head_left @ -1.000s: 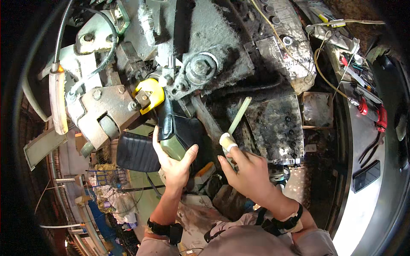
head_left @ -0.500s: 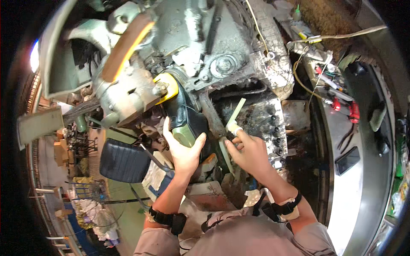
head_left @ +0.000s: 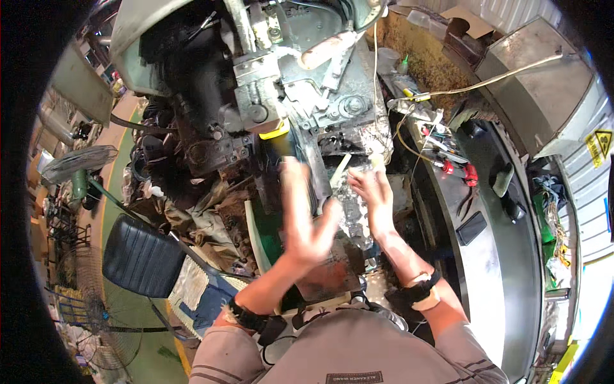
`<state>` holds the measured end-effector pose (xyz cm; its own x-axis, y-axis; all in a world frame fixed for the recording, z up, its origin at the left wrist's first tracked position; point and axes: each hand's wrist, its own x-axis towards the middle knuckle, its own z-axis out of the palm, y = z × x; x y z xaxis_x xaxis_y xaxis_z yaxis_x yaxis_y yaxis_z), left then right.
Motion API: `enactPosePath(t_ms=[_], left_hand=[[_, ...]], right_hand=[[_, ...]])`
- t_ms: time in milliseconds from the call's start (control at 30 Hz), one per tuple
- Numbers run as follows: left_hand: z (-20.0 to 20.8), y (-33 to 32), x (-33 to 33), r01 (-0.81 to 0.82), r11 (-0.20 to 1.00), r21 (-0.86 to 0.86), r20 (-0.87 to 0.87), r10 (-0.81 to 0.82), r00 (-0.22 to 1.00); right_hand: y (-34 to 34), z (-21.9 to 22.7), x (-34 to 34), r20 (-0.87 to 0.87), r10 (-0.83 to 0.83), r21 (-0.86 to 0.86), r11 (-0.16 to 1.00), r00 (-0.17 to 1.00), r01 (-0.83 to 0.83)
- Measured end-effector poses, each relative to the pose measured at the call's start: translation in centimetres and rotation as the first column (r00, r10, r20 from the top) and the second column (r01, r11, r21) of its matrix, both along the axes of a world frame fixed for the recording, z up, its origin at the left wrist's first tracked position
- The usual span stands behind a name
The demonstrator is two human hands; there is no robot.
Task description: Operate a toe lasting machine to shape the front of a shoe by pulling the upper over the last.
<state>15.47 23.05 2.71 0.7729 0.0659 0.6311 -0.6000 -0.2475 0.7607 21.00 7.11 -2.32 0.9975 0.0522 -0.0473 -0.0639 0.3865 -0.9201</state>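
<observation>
Since the earlier frame the view has swung, and the left hand (head_left: 304,233), which was round a black-and-green piece, has lifted into a blurred spread. I see it near the middle of the frame, thumb and fingers wide apart, with nothing I can make out between them. Its fingers point up toward the yellow part (head_left: 276,131) of the machine (head_left: 256,93), upper centre. Just under that part I get only a dark olive smear, so I cannot tell where the piece lies now. The right hand (head_left: 378,201) is right of centre, its fingers loosely parted; the pale stick (head_left: 341,170) slants just left of the fingertips, and from here I cannot tell whether they touch it. I see a black strap (head_left: 252,317) on each forearm, toward the bottom of the frame. At lower left I have the black seat (head_left: 142,256), with the fan (head_left: 80,163) above it near the left edge. On the right, the phone (head_left: 472,228) lies on the bench (head_left: 483,288), below the red tool (head_left: 470,174)
</observation>
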Motion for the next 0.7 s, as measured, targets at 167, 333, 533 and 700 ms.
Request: enactPosePath(t_ms=[167, 333, 533, 700], left_hand=[[0.6, -2.9, -1.8, 0.238, 0.952, 0.193, 0.072, -0.256, 0.964], [-1.8, 5.3, -3.6, 0.113, 0.994, 0.014, -0.04, -0.112, 0.993], [-4.9, 10.5, -3.4, -0.133, 0.902, -0.411, -0.203, 0.052, 0.978], [-6.7, 13.1, -3.4, -0.215, 0.874, -0.436, -0.31, 0.078, 0.948]], right_hand=[[4.3, 2.6, -1.4, -0.035, 0.238, 0.514, 0.837, 0.971, -0.187], [5.7, 3.7, -0.8, 0.227, 0.079, -0.476, 0.879, 0.971, 0.04], [10.3, 3.7, -0.9, 0.39, 0.355, -0.839, 0.517, 0.85, 0.169], [11.4, 2.3, -0.2, 0.432, 0.354, -0.832, 0.511, 0.829, 0.216]])
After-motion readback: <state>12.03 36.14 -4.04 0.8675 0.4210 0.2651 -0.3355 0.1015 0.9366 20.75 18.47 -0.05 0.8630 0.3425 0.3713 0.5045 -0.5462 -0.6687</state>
